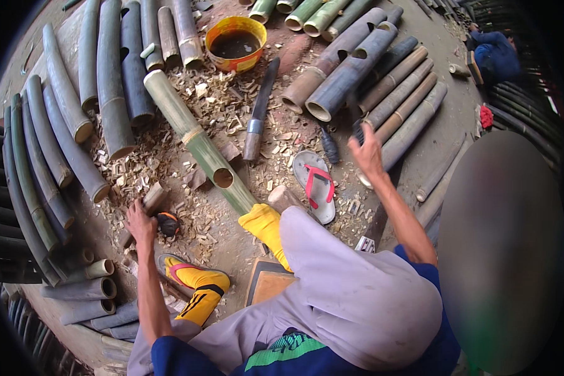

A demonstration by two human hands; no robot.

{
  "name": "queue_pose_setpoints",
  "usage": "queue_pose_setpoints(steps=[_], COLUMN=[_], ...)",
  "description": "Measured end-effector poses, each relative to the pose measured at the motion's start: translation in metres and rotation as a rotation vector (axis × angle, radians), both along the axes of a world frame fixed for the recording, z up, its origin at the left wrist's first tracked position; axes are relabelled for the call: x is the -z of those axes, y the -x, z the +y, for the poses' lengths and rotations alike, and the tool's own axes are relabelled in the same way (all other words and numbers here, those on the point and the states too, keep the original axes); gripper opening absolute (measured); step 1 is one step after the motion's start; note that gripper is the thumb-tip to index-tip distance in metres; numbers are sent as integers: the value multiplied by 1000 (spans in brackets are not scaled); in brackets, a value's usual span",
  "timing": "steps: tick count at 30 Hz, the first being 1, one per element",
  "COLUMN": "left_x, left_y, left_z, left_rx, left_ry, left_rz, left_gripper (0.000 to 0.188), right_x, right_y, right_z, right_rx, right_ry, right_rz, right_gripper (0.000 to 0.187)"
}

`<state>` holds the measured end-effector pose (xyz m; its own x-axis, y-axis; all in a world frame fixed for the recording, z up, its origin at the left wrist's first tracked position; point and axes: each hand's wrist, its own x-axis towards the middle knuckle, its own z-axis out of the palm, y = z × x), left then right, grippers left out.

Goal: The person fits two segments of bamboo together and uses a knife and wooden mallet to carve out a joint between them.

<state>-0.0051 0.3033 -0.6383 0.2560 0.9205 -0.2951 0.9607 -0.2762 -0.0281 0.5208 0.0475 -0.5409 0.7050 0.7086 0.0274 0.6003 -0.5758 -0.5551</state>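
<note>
My left hand (pixel 141 220) is closed round a short, round wooden stick (pixel 156 197), low over the wood chips. At the right, my right hand (pixel 368 153) grips a dark-handled tool (pixel 358 131); its upper end is blurred, so I cannot tell its kind. Between my hands a green bamboo pole (pixel 212 156) with its skin scraped pale at the far end lies slanting on the ground. A round hole is cut in it, and my yellow-socked foot (pixel 263 224) presses on its near end. Beside the left hand lies a black and orange round object (pixel 168 224).
A machete (pixel 260 111) lies on the chips beyond the pole, near a yellow-orange bucket (pixel 236 44) of dark liquid. A grey sandal (pixel 314 185) and a dark-handled tool (pixel 329 145) lie to the right. Bamboo poles (pixel 109 81) line both sides; another person (pixel 495 56) sits far right.
</note>
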Motion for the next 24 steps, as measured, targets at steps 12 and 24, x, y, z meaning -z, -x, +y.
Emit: queue_pose_setpoints(steps=[12,24], left_x=[-121,-149], left_y=[-58,-202], left_z=[20,-50], left_rx=[-292,-501], left_ry=[559,1270], left_rz=[-1177,-2146], left_gripper=[47,63], right_x=[66,-31], right_y=[-160,164], right_z=[-83,60], right_rx=[150,-644], right_ry=[456,3], right_rz=[-284,1116], right_gripper=[55,70])
